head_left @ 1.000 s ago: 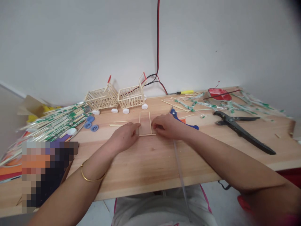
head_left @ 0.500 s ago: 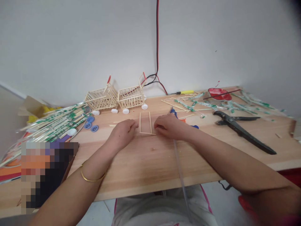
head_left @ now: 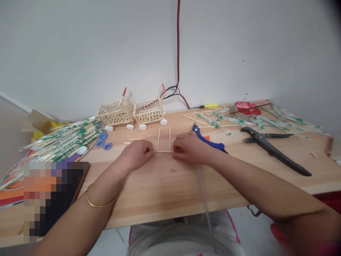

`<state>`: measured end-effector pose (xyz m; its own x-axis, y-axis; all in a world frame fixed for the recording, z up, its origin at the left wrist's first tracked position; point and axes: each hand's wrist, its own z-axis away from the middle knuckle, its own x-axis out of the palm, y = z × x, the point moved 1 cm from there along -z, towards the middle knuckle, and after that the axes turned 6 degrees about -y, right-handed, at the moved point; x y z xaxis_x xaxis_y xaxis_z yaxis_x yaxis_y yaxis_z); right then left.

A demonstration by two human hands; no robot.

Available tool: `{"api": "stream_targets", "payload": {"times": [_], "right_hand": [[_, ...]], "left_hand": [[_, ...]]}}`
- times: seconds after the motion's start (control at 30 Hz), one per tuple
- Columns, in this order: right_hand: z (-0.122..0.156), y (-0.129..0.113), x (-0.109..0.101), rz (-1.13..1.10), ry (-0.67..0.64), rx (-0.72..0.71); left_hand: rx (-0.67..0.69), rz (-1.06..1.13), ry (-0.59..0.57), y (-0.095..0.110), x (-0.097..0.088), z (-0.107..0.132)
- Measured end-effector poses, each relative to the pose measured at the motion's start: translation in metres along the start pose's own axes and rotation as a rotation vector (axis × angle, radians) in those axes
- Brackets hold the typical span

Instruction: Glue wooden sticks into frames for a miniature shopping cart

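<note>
Three thin wooden sticks form a small U-shaped frame (head_left: 169, 139) on the table. Its two long sticks point away from me, and a short cross stick (head_left: 165, 152) lies along the near side. My left hand (head_left: 137, 155) has its fingers closed at the left end of the cross stick. At the right end, my right hand (head_left: 190, 147) pinches with thumb and fingers curled in. Just behind my right hand lies a blue glue gun (head_left: 207, 141). A long translucent rod (head_left: 204, 199) runs from below that wrist over the table's front edge.
Two stick-built model carts (head_left: 149, 112) with white wheels stand by the wall. Blue discs (head_left: 107, 146) and wrapped sticks (head_left: 71, 138) lie left, with a blurred dark object (head_left: 64, 199) nearer. Black cutters (head_left: 277, 151), torn wrappers (head_left: 234, 119) and a yellow-handled tool (head_left: 211, 106) lie right.
My left hand has moved slightly right and down to the frame's near left corner. My right hand has shifted slightly, closing in on the cross stick, which now lies straighter.
</note>
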<state>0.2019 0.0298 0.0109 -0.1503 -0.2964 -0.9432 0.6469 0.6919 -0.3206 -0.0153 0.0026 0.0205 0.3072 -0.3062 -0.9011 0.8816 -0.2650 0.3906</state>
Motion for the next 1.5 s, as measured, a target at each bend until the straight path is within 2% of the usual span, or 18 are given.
{"api": "stream_targets", "payload": {"times": [0.1, 0.2, 0.27, 0.43, 0.7, 0.9, 1.0, 1.1, 1.27, 1.33, 1.5], "right_hand": [[-0.001, -0.002, 0.002, 0.001, 0.007, 0.0], [-0.001, -0.002, 0.003, 0.004, 0.017, -0.001], [-0.001, -0.001, 0.003, 0.003, 0.023, -0.005], [-0.002, 0.002, 0.005, 0.005, 0.028, -0.023], [0.002, -0.001, -0.001, 0.033, -0.016, -0.048], [0.007, -0.006, -0.006, 0.052, -0.095, -0.086], [0.009, -0.006, -0.006, 0.054, -0.114, -0.084], [0.009, -0.005, -0.006, 0.048, -0.106, -0.087], [0.007, 0.001, -0.006, 0.033, -0.061, -0.063], [0.006, 0.003, -0.007, 0.033, -0.035, -0.039], [0.003, 0.005, -0.008, 0.09, 0.005, 0.04]], "left_hand": [[-0.004, 0.037, -0.059, -0.007, 0.001, 0.002], [-0.017, 0.095, -0.032, -0.011, 0.0, 0.002], [-0.036, 0.154, 0.02, -0.011, -0.003, 0.002], [-0.011, 0.275, 0.245, -0.006, -0.011, 0.0], [-0.001, 0.215, 0.264, -0.008, -0.006, -0.003], [-0.102, 0.276, 0.469, -0.012, -0.015, 0.001], [-0.133, 0.254, 0.532, -0.011, -0.018, 0.002], [-0.064, 0.189, 0.514, -0.012, -0.015, -0.001], [0.166, 0.064, 0.325, -0.012, 0.002, -0.01], [0.199, 0.022, 0.271, -0.011, 0.008, -0.012], [0.27, -0.04, 0.229, -0.006, 0.012, -0.014]]}}
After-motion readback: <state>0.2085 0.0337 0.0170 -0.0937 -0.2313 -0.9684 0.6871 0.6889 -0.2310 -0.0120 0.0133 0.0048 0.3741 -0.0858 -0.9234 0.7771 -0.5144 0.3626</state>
